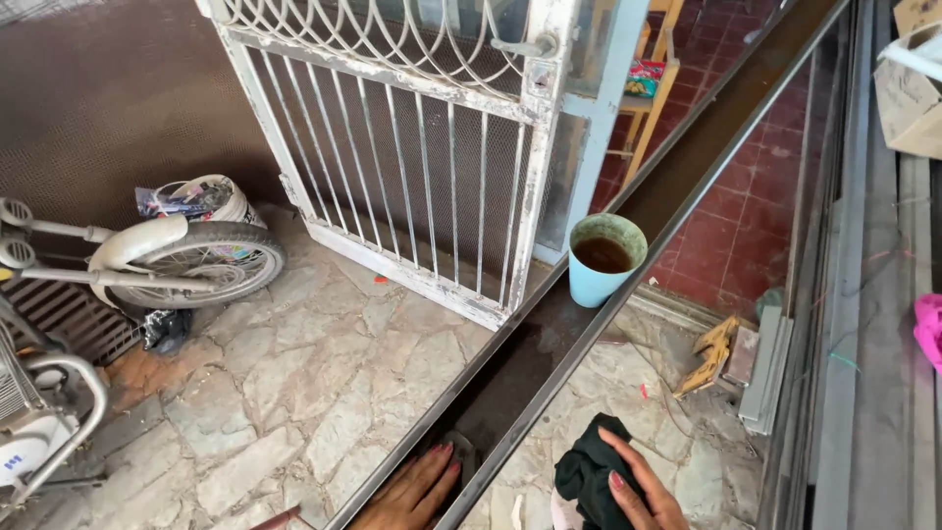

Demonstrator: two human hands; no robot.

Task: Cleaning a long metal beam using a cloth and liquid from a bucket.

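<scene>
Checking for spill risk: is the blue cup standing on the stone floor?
No, the blue cup stands on the long dark metal channel, above the floor.

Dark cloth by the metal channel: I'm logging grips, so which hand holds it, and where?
The right hand holds the dark cloth by its right edge. The left hand rests flat in the channel.

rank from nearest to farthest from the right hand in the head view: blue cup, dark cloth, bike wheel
1. dark cloth, held in the right hand
2. blue cup, up along the metal channel
3. bike wheel, far left on the stone floor
</scene>
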